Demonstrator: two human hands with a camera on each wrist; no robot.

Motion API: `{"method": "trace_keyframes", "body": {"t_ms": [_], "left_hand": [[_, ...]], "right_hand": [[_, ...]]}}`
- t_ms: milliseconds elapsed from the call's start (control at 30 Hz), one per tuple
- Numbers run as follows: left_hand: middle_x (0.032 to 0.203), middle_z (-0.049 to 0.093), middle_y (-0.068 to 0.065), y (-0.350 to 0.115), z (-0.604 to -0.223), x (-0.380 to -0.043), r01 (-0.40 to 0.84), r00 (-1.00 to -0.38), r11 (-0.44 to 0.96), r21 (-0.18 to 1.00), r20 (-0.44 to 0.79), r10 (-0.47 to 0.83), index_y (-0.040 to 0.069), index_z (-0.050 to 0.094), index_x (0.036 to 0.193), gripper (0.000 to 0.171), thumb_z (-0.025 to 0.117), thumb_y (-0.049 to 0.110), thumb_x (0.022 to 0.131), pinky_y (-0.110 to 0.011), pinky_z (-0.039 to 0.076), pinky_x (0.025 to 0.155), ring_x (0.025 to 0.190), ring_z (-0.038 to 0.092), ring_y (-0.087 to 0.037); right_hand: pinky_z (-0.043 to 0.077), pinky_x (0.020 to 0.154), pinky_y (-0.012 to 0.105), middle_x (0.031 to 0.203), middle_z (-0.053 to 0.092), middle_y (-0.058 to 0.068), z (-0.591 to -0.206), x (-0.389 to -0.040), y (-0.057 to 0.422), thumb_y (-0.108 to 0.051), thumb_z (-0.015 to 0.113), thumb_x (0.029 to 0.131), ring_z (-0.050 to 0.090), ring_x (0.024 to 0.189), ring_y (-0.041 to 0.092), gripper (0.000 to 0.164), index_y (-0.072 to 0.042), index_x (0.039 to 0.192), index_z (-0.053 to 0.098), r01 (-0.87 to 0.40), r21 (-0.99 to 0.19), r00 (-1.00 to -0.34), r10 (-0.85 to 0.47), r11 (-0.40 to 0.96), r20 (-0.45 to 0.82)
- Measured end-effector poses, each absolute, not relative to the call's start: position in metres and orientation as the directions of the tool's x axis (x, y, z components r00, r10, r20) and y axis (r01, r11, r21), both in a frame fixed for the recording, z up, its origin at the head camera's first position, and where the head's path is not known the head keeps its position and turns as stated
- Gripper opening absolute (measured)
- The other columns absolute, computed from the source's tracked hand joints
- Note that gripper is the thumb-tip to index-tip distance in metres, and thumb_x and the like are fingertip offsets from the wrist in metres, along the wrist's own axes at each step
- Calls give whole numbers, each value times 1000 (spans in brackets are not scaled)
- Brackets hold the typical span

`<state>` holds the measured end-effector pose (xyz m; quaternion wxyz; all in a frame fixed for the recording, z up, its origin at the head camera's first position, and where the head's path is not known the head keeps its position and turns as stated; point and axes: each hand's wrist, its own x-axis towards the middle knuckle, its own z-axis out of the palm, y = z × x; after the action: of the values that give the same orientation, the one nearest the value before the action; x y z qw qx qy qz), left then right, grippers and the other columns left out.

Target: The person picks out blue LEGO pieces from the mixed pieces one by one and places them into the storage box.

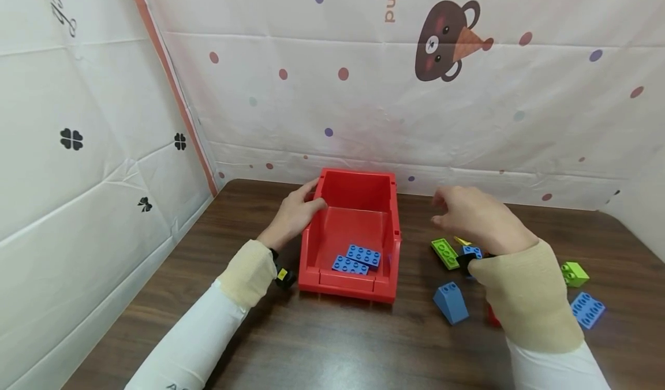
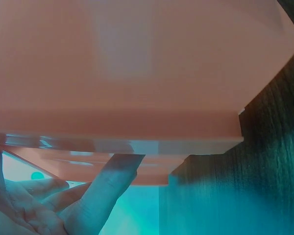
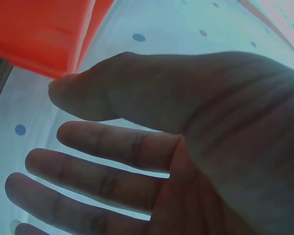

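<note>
A red plastic bin (image 1: pixel 347 289) stands on the table with two blue toy bricks (image 1: pixel 363 255) lying inside near its low front. My left hand (image 1: pixel 293 214) grips the bin's left wall, thumb over the rim and fingers on the outer side. The left wrist view shows that thumb (image 2: pixel 108 183) against the red wall. To the right of the bin, my right hand (image 1: pixel 475 217) hovers above the table with nothing in it. Its fingers (image 3: pixel 112 142) are loosely extended in the right wrist view, thumb apart from them.
Under and around the right forearm lie a flat green brick (image 1: pixel 445 254), a blue sloped brick (image 1: pixel 451 303), a green brick (image 1: pixel 574 274), a blue brick (image 1: pixel 587 310) and a partly hidden red piece (image 1: pixel 493 316). A printed cloth wall (image 1: pixel 374 107) rises behind the table.
</note>
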<state>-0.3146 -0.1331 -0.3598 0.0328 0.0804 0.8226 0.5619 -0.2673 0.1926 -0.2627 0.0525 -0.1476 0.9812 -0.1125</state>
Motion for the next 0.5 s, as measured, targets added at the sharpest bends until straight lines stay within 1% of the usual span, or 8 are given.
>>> {"method": "trace_keyframes", "body": {"t_ms": [233, 500], "left_hand": [[141, 59, -14, -133, -360, -316, 95, -985, 350, 932, 36, 172, 24, 34, 167, 69, 60, 22, 104, -46, 65, 80, 111, 70, -42], [141, 59, -13, -133, -360, -314, 93, -985, 346, 934, 36, 166, 25, 34, 167, 69, 61, 22, 103, -45, 65, 79, 108, 72, -41]], "right_hand": [[57, 81, 55, 108, 70, 21, -263, -269, 201, -17, 75, 95, 66, 89, 31, 40, 9, 123, 63, -267, -235, -951, -295, 935, -91], [60, 79, 53, 112, 70, 25, -266, -271, 202, -16, 79, 92, 66, 90, 33, 43, 9, 122, 62, -215, -244, -957, -253, 946, -140]]}}
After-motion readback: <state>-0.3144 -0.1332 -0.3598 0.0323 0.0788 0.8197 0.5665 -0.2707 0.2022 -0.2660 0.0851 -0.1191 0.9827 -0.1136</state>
